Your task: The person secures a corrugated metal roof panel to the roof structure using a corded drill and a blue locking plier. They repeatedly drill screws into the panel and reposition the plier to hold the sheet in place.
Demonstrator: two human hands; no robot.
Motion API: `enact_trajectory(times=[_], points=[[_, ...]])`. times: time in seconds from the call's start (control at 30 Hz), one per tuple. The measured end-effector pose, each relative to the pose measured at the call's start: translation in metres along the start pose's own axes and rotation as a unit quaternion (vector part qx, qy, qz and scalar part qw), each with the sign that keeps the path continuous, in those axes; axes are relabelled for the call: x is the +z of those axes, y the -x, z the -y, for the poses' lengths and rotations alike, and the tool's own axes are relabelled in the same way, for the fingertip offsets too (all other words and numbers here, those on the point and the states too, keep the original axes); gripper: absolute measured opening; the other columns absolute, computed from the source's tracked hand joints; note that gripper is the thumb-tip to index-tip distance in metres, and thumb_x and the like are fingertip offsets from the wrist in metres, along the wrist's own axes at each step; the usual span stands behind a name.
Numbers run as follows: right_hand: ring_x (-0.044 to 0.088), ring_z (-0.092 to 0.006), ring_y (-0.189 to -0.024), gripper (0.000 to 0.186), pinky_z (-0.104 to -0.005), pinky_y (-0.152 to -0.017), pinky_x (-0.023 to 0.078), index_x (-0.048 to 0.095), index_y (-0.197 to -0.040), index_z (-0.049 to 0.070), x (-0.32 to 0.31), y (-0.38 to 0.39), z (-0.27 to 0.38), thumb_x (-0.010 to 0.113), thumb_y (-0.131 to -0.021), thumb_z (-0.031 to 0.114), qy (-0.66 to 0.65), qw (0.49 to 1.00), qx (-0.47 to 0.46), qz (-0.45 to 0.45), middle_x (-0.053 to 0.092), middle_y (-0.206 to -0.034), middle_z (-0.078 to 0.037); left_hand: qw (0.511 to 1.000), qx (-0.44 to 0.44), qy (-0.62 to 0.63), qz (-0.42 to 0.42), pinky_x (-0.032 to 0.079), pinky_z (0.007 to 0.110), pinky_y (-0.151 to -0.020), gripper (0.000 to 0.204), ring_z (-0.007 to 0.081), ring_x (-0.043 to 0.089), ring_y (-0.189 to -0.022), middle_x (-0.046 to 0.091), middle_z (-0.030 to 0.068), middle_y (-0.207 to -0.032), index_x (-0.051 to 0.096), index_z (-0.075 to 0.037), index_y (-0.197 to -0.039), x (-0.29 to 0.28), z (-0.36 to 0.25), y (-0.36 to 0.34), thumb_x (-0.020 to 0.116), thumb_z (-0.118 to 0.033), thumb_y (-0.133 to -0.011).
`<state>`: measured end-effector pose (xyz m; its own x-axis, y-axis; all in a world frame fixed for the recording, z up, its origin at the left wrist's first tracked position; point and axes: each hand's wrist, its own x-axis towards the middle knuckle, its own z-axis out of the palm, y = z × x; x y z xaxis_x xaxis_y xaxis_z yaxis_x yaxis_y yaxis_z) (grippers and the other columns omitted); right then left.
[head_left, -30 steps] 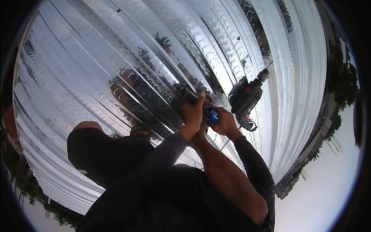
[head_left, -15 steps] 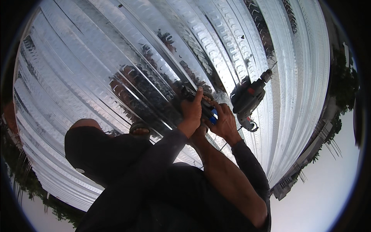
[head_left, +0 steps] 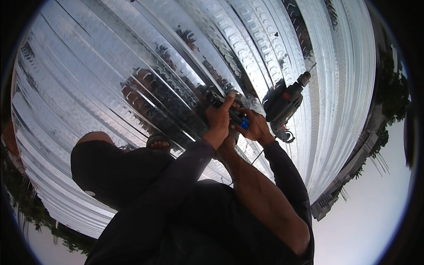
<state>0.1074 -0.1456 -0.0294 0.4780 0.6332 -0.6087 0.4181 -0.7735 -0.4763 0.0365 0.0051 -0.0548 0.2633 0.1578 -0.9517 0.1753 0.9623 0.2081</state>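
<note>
Decking [head_left: 101,57] shows higher than before, both hands [head_left: 217,119] [head_left: 257,125] on a dark object [head_left: 237,116].

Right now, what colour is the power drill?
The power drill is mostly dark grey with some red; head view.

Head view came from left one of paired fisheye cameras, head-worn. Faced down over dark-sleeved forearms [head_left: 179,168] onto ribbed, silvery metal sheeting [head_left: 81,77]; bare left hand [head_left: 219,117] and bare right hand [head_left: 257,127] sat close, near mid-frame. Rim caught pale grey sky [head_left: 366,207] lower right.
</note>
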Motion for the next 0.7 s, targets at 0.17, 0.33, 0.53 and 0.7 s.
enact_trajectory(times=[0.17, 0.33, 0.53, 0.7], points=[[0.072, -0.0432, -0.084, 0.066, -0.0487, -0.073, 0.058, 0.066, -0.127, 0.011, 0.002, -0.017, -0.009, 0.082, -0.077, 0.050, 0.019, 0.999, -0.042, 0.019, 0.072, -0.095, -0.024, 1.000, 0.027, -0.007, -0.005, 0.054, 0.031, -0.061, 0.032, 0.0161, 0.069, -0.071, 0.072, 0.0054, -0.083, 0.071, -0.004, -0.099, -0.007, 0.009, -0.004, 0.087, -0.027, -0.085], [0.072, -0.0432, -0.084, 0.068, -0.0492, -0.074, 0.058, 0.065, -0.131, 0.012, -0.008, 0.005, 0.001, 0.082, -0.075, 0.047, 0.017, 1.000, 0.007, 0.023, 0.072, -0.096, -0.024, 0.999, 0.018, -0.008, 0.049, 0.059, 0.033, -0.069, 0.032, 0.0177, 0.071, -0.079, 0.070, 0.0072, -0.087, 0.067, -0.004, -0.095, -0.004, -0.002, 0.011, 0.082, -0.031, -0.090], [0.068, -0.0450, -0.072, 0.040, -0.0534, -0.066, 0.056, 0.064, -0.121, 0.006, -0.040, 0.031, 0.097, 0.071, -0.084, 0.021, 0.011, 0.993, 0.074, 0.089, 0.066, -0.077, -0.023, 0.973, 0.026, 0.190, 0.130, 0.060, 0.036, -0.080, 0.034, 0.0193, 0.070, -0.087, 0.068, 0.0084, -0.091, 0.065, -0.001, -0.097, -0.009, 0.007, 0.013, 0.078, -0.032, -0.093], [0.068, -0.0446, -0.075, 0.047, -0.0523, -0.068, 0.056, 0.061, -0.125, 0.004, -0.060, 0.010, 0.092, 0.074, -0.085, 0.024, -0.006, 0.995, 0.029, 0.099, 0.067, -0.082, -0.024, 0.995, 0.065, 0.042, 0.070, 0.054, 0.031, -0.073, 0.030, 0.0155, 0.066, -0.074, 0.069, 0.0068, -0.083, 0.070, -0.003, -0.096, -0.006, 0.007, 0.014, 0.082, -0.030, -0.089]])
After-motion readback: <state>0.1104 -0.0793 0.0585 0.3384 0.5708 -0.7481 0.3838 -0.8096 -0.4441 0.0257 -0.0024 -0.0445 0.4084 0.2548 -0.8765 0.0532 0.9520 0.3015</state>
